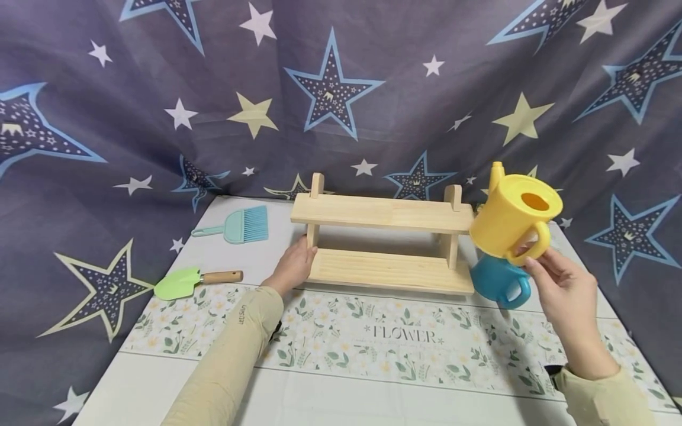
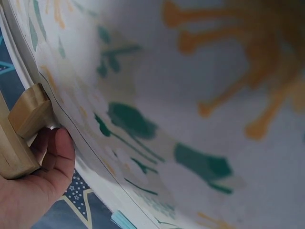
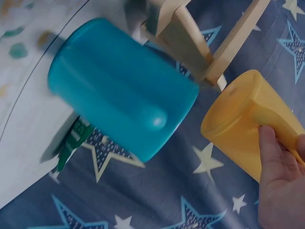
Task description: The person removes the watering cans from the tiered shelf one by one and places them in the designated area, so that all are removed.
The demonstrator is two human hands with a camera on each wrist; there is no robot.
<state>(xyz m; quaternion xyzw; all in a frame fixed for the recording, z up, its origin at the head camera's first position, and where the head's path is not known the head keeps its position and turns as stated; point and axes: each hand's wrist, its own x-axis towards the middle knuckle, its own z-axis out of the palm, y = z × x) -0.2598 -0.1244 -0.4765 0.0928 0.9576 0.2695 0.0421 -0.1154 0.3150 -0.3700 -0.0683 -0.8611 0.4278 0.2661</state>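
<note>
My right hand (image 1: 572, 296) pinches the looped handle of a yellow watering can (image 1: 495, 222) and holds it up at the right end of a two-tier wooden shelf (image 1: 383, 269). Its spout points up and away, and the hole in its top shows. On the table below stands a blue container (image 1: 486, 277) with a looped handle, partly hidden by the can in the head view; the right wrist view shows its smooth side. At the shelf's left end, my left hand (image 1: 292, 265) grips the lower part. Curled fingers (image 2: 64, 148) show there in the left wrist view.
A light blue brush (image 1: 234, 226) and a green trowel (image 1: 181, 284) with a wooden handle lie at the left of the table. A flower-print runner (image 1: 341, 346) crosses in front of the shelf. Behind the blue container lies a green item (image 3: 76, 136). A star-patterned cloth (image 1: 224, 65) hangs behind.
</note>
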